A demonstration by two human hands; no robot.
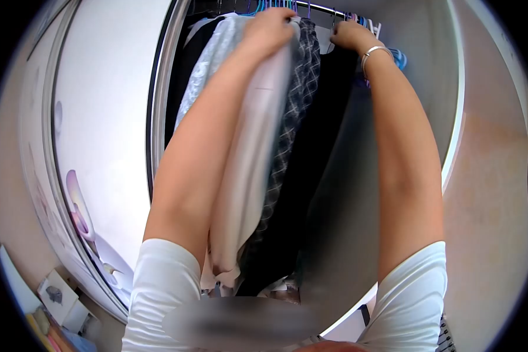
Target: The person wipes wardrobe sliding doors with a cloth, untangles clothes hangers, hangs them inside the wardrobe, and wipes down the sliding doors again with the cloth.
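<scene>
Both of my arms reach up into a wardrobe full of hanging clothes. My left hand (270, 30) is closed at the top of a pale pink garment (249, 164), close under the rail. My right hand (355, 37) has its fingers curled at the shoulder of a black garment (312, 141); the fingertips are partly hidden. Between the two hangs a dark checked garment (302, 70) with thin white lines. On the left, a light blue patterned garment (208, 70) shows behind my forearm.
The metal rail (320, 8) carries several coloured hangers, some bunched at the right (374, 26). A white sliding door (108, 117) with a flower print stands at the left. The wardrobe's side panel (434, 76) bounds the right. Boxes (64, 302) lie at lower left.
</scene>
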